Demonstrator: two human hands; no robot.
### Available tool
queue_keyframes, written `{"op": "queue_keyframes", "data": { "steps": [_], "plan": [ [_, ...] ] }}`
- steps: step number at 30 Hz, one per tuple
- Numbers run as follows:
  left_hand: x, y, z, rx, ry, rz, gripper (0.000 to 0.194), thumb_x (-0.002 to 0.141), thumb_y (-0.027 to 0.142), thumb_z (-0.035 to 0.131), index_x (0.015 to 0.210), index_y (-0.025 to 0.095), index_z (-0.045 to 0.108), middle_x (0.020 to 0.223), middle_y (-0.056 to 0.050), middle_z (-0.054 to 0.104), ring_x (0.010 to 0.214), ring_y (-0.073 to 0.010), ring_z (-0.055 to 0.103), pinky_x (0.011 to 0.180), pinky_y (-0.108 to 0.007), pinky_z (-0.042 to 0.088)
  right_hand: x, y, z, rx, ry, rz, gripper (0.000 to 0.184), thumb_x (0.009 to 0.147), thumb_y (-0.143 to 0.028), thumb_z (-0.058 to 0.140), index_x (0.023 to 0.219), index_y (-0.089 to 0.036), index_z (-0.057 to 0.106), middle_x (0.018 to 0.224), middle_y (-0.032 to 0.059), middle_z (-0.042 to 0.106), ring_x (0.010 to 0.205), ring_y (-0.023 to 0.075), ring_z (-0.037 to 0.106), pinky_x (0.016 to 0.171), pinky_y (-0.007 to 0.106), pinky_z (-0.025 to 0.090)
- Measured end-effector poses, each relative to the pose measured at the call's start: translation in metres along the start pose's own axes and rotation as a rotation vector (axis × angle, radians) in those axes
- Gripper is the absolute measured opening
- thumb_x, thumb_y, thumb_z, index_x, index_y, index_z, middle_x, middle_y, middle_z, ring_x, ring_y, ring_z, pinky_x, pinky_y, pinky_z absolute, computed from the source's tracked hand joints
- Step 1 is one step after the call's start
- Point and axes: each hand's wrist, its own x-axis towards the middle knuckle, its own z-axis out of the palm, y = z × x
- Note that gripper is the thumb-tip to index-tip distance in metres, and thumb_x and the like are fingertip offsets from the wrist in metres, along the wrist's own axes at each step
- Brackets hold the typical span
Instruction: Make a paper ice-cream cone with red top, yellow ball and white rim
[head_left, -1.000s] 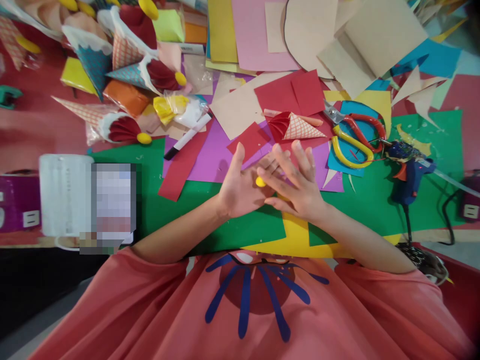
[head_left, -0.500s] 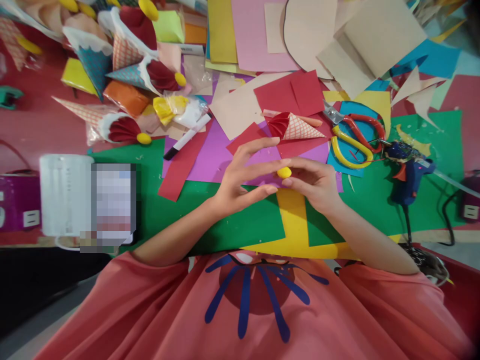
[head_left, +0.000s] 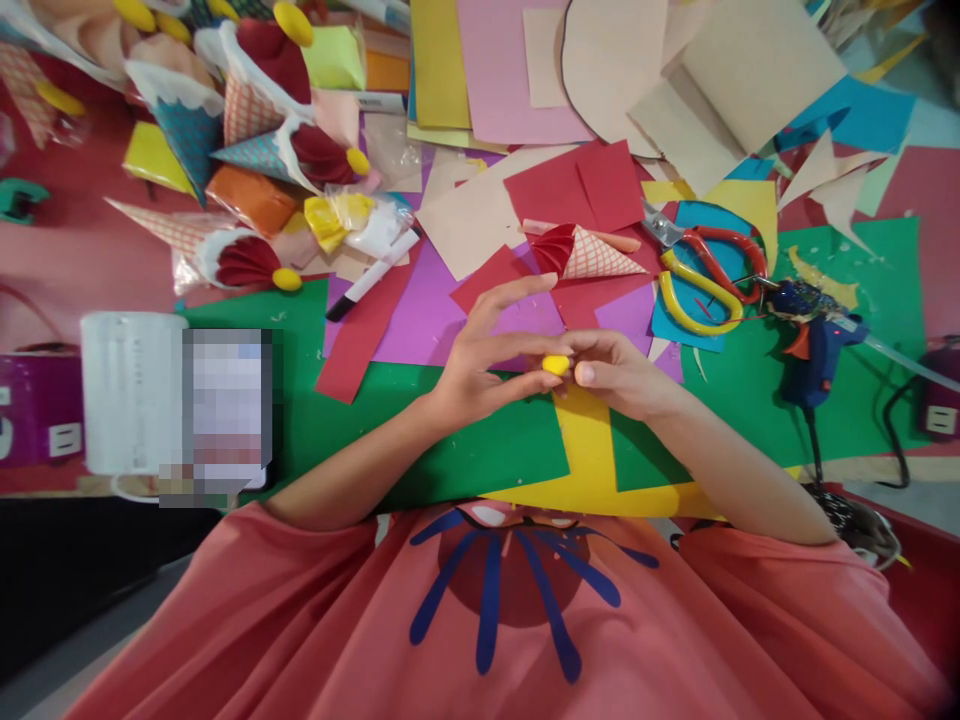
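Observation:
A small yellow ball of soft clay point(head_left: 556, 365) sits between the thumb and finger of my left hand point(head_left: 480, 360), whose index finger is raised and spread away. Close on the right is my right hand point(head_left: 626, 375). Its fingertips reach the ball's upper right edge, while its thumb stands slightly apart from the ball. Just beyond my hands lies a small checked paper cone point(head_left: 604, 254) with a pleated red paper top. Yellow and purple paper lie under the hands.
Scissors point(head_left: 712, 265) with red and yellow handles and a blue glue gun point(head_left: 821, 345) lie at right. A marker point(head_left: 373, 275), finished paper cones point(head_left: 244, 258) and clay packets point(head_left: 251, 197) are at left. A phone point(head_left: 227, 410) rests near the front edge. Paper sheets point(head_left: 525, 70) cover the back.
The yellow clay ball has shifted slightly left and down, from the right hand's pinch into the left hand's. My right thumb has come away from it.

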Motion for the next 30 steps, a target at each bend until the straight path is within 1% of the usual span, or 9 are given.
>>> {"op": "queue_keyframes", "data": {
  "steps": [4,8,15,17,20,21,24,27,30],
  "plan": [
    [0.0017,0.0059,-0.0004,-0.052,-0.029,-0.100,0.032,0.073,0.058,0.073,0.095,0.035,0.076,0.137,-0.002,0.058,0.142,-0.0345,0.038,0.120,-0.060,0.026,0.0017,0.0049,0.0033,0.064,0.028,0.032,0.028,0.067,-0.041,0.085,0.081,-0.019,0.076,0.076,-0.0015,0.072,0.066,0.0054,0.063,0.060,0.016,0.048],
    [0.0015,0.0098,-0.0010,-0.024,-0.063,-0.044,0.035,0.076,0.053,0.073,0.106,0.035,0.074,0.133,-0.004,0.062,0.138,-0.0334,0.045,0.118,-0.058,0.029,0.0026,0.0052,0.0052,0.113,0.018,0.045,0.027,0.065,-0.040,0.086,0.079,-0.019,0.076,0.076,-0.0021,0.072,0.067,0.0057,0.062,0.065,0.019,0.049],
    [-0.0014,0.0034,-0.0007,0.056,0.009,0.108,0.023,0.085,0.046,0.066,0.104,0.036,0.074,0.132,-0.003,0.063,0.131,-0.0290,0.052,0.109,-0.053,0.042,0.0024,0.0062,0.0042,0.126,-0.028,0.021,0.033,0.067,-0.045,0.084,0.085,-0.019,0.075,0.077,-0.0010,0.073,0.069,0.0077,0.065,0.063,0.019,0.051],
    [-0.0015,0.0045,-0.0013,0.062,0.010,0.129,0.029,0.084,0.043,0.068,0.112,0.037,0.071,0.135,-0.001,0.061,0.134,-0.0282,0.049,0.113,-0.051,0.039,0.0027,0.0054,0.0049,0.142,-0.006,0.016,0.028,0.070,-0.044,0.082,0.080,-0.019,0.076,0.075,-0.0011,0.073,0.067,0.0073,0.066,0.062,0.018,0.051],
    [-0.0017,0.0080,-0.0021,0.048,0.011,0.071,0.049,0.077,0.046,0.075,0.125,0.039,0.064,0.138,-0.002,0.059,0.136,-0.0279,0.047,0.119,-0.050,0.032,0.0032,0.0044,0.0057,0.134,0.022,-0.011,0.023,0.071,-0.041,0.083,0.077,-0.021,0.075,0.073,-0.0030,0.071,0.066,0.0056,0.065,0.062,0.016,0.051],
    [-0.0019,0.0086,-0.0022,0.060,0.011,0.057,0.050,0.077,0.046,0.075,0.125,0.039,0.064,0.139,-0.002,0.059,0.136,-0.0276,0.048,0.119,-0.050,0.032,0.0032,0.0045,0.0057,0.135,0.033,-0.014,0.024,0.069,-0.041,0.083,0.077,-0.021,0.075,0.073,-0.0033,0.071,0.066,0.0054,0.065,0.062,0.016,0.051],
    [-0.0029,0.0074,-0.0022,0.102,-0.026,0.017,0.031,0.083,0.050,0.066,0.111,0.038,0.071,0.139,-0.001,0.060,0.132,-0.0265,0.051,0.119,-0.052,0.031,0.0031,0.0063,0.0053,0.132,0.059,0.000,0.028,0.067,-0.043,0.085,0.077,-0.019,0.075,0.072,-0.0029,0.071,0.066,0.0060,0.065,0.062,0.017,0.051],
    [-0.0035,0.0041,-0.0020,0.067,-0.029,-0.021,0.028,0.086,0.055,0.060,0.102,0.037,0.074,0.137,0.002,0.061,0.129,-0.0272,0.053,0.121,-0.055,0.025,0.0029,0.0077,0.0051,0.127,0.043,0.007,0.034,0.066,-0.049,0.084,0.079,-0.019,0.075,0.070,-0.0018,0.072,0.065,0.0073,0.066,0.061,0.018,0.052],
    [-0.0030,0.0042,-0.0022,0.093,0.025,0.061,0.025,0.085,0.051,0.063,0.104,0.037,0.074,0.136,0.001,0.062,0.127,-0.0267,0.055,0.118,-0.053,0.031,0.0029,0.0063,0.0058,0.124,0.048,0.002,0.029,0.066,-0.044,0.085,0.079,-0.020,0.076,0.074,-0.0016,0.074,0.066,0.0069,0.067,0.062,0.017,0.052]
  ]
}}
